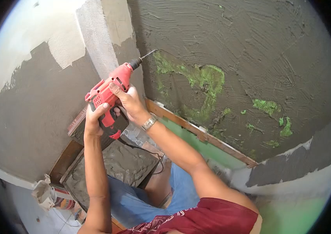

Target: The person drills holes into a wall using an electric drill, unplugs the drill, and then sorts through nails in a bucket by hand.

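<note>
Both my hands grip a red and black power drill (pixel 110 86), aimed up and to the right. My left hand (pixel 94 119) is wrapped round its rear handle. Against the drill's body, toward the front, my right hand (pixel 129 102) closes from the right, a metal watch on that wrist. The thin drill bit (pixel 148 54) reaches the wall (pixel 243 54) near the corner, its tip at the upper edge of a green patch (pixel 212 80). Whether the tip enters the wall, I cannot tell. Grey wet plaster with trowel marks covers most of this wall.
A wooden strip (pixel 200 132) runs along the lower edge of the plaster. Below my hands stands a tray of wet mortar (pixel 120 162), the drill's black cord (pixel 136 146) hanging over it. A bucket (pixel 62 202) is at lower left. Another partly plastered wall (pixel 40 117) adjoins on the left.
</note>
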Demonstrator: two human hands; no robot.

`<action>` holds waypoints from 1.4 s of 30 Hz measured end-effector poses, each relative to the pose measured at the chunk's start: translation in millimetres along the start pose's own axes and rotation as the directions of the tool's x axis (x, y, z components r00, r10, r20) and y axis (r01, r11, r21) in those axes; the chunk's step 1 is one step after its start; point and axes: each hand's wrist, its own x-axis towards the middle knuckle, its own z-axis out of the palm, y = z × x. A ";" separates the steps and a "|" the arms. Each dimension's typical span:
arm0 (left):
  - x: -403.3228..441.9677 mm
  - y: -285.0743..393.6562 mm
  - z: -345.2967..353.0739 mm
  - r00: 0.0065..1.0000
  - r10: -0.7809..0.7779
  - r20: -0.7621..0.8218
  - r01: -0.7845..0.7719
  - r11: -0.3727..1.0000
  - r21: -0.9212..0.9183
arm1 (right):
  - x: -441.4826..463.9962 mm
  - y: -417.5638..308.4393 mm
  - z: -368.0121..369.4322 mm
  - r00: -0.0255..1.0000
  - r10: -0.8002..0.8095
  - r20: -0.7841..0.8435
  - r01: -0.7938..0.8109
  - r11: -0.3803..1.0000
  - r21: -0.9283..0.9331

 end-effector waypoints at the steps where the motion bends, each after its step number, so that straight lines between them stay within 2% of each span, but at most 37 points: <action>1: 1.9 2.6 1.8 1.000 0.001 -0.003 -0.001 1.000 0.017 | 1.6 0.3 0.3 1.000 -0.025 -0.006 0.025 1.000 0.014; 2: 4.1 3.8 3.8 1.000 -0.006 0.007 0.006 1.000 0.017 | 2.2 0.2 0.0 0.998 -0.058 -0.014 0.058 0.997 0.048; 6: 10.6 2.9 9.0 1.000 -0.020 0.009 0.019 1.000 0.021 | -2.8 -12.1 -4.9 0.999 0.025 -0.033 -0.022 0.995 0.096; 9: 14.5 -1.9 12.1 0.999 -0.021 0.033 0.022 1.000 -0.019 | 1.6 -8.6 -8.8 0.996 -0.057 -0.067 0.062 0.995 0.079; 13: 13.0 -4.0 18.8 0.999 -0.035 0.035 0.036 0.999 -0.037 | -1.8 -8.9 -9.0 0.986 -0.075 -0.148 0.091 0.991 0.101; 21: 13.8 -11.8 19.8 0.997 -0.074 0.006 0.075 0.995 -0.066 | -3.4 -11.5 -16.0 0.993 -0.002 -0.119 0.015 0.994 0.107; 27: 16.0 -11.8 23.8 0.999 -0.046 0.027 0.048 0.993 -0.107 | -1.3 -14.3 -18.5 0.996 0.002 -0.094 0.009 0.993 0.117; 33: 15.6 -5.9 32.0 1.000 0.004 -0.028 -0.007 0.993 -0.118 | 5.8 -13.8 -22.5 0.997 0.045 -0.070 -0.040 0.996 0.077; 37: 19.9 -8.7 27.2 1.000 -0.012 -0.013 0.011 0.994 -0.107 | 7.5 -15.4 -20.7 0.995 0.017 -0.094 -0.013 0.999 0.042; 42: 26.0 -10.6 23.2 1.000 -0.021 -0.002 0.021 1.000 -0.021 | 8.1 -23.6 -24.4 0.993 0.097 -0.070 -0.095 0.995 0.025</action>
